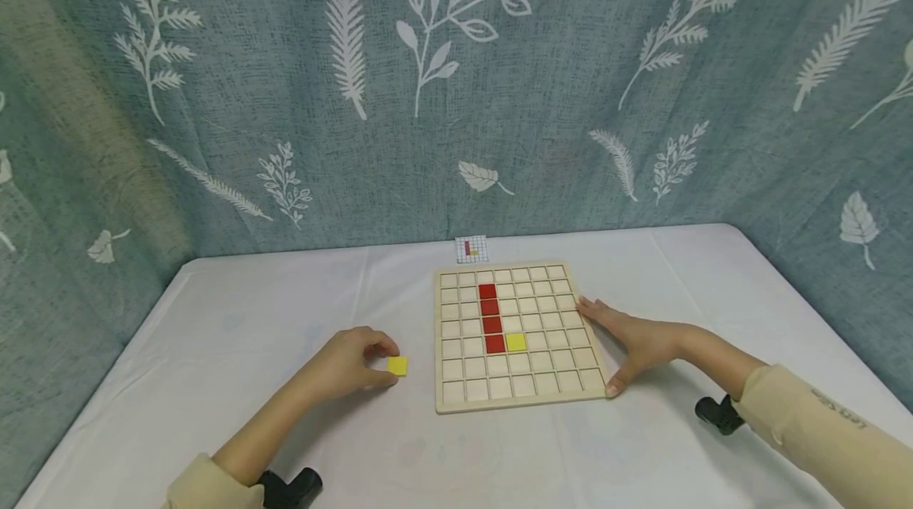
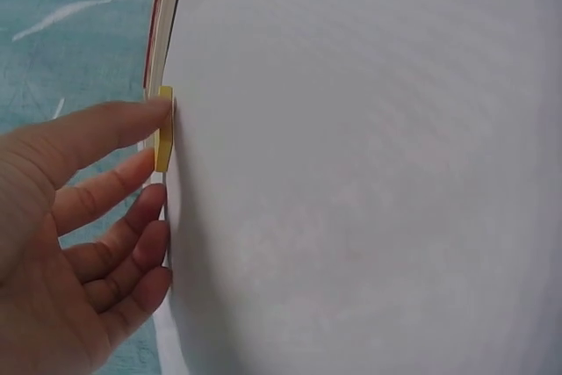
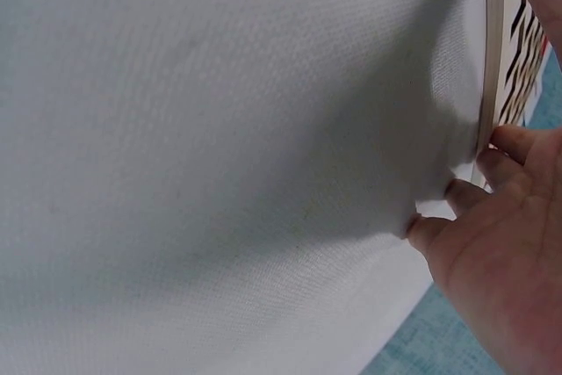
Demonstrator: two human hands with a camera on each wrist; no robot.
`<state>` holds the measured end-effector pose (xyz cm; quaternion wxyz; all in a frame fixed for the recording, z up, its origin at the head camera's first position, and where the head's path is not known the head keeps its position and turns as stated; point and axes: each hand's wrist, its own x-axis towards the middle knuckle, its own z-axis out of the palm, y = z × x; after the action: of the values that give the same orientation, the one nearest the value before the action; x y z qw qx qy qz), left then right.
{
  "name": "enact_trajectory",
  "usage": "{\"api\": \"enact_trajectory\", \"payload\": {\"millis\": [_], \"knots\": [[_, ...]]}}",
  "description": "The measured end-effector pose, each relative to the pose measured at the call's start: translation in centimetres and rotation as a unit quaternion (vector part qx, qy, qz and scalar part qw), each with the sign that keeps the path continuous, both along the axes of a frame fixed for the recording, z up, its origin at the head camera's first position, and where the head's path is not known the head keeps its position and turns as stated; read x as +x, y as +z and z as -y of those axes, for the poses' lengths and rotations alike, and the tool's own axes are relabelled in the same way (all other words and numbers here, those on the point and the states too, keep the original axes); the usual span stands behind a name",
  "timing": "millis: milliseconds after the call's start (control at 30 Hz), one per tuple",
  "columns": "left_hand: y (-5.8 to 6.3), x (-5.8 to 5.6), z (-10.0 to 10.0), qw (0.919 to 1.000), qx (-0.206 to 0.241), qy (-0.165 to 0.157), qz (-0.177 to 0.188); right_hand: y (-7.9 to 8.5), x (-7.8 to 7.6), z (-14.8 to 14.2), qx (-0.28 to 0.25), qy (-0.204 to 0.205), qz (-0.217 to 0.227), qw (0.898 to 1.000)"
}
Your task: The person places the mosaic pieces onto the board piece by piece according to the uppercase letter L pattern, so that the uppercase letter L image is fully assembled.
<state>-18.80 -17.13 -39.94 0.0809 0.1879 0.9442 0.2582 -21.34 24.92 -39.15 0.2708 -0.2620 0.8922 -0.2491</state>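
Note:
Between thumb and forefinger, my left hand (image 1: 349, 365) pinches a yellow square tile (image 1: 397, 366), left of the board. The left wrist view shows this tile (image 2: 165, 129) edge-on, close over the white cloth, the other fingers loosely bent below. A square wooden grid board (image 1: 523, 407) lies flat on the table. On it, red tiles (image 1: 491, 325) form a vertical column, with a yellow tile (image 1: 515, 342) right beside the lowest one. My right hand (image 1: 638, 341) spreads along the board's right edge, fingertips at the upper side and thumb at the near corner.
A small pattern card (image 1: 471, 249) with a printed grid lies just behind the board. White cloth covers the table (image 1: 285, 295). A blue-green leaf-print curtain (image 1: 456, 160) hangs at the back and sides. Black wrist devices (image 1: 719, 414) sit below both forearms.

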Motion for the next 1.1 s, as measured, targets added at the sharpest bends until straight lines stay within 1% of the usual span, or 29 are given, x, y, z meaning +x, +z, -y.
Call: {"api": "enact_trajectory", "payload": {"millis": [233,333,433,633,800,933,1100], "knots": [[-0.3,-0.5,0.9,0.9983,0.039,-0.042,0.007,0.3,0.0,0.1,-0.005,0.001,-0.004,1.0],[-0.4,-0.6,1.1,0.9976,0.05,-0.048,0.009,0.4,0.0,0.1,-0.001,-0.001,-0.003,1.0],[-0.5,-0.6,1.1,0.9976,0.052,-0.045,0.004,0.3,-0.1,0.1,-0.004,-0.003,0.0,1.0],[-0.2,-0.4,0.9,0.9983,0.039,-0.038,-0.021,0.2,-0.1,0.2,0.001,-0.004,0.0,1.0],[0.1,-0.3,0.8,0.9986,0.037,-0.033,-0.018,0.4,0.0,0.2,-0.007,-0.005,0.005,1.0],[0.4,-0.3,0.7,0.9992,0.023,-0.029,-0.018,0.5,0.0,0.2,-0.007,-0.004,0.006,1.0],[1.0,-0.5,0.3,0.9996,0.001,-0.023,-0.018,0.6,0.1,0.2,-0.005,-0.005,0.007,1.0]]}}
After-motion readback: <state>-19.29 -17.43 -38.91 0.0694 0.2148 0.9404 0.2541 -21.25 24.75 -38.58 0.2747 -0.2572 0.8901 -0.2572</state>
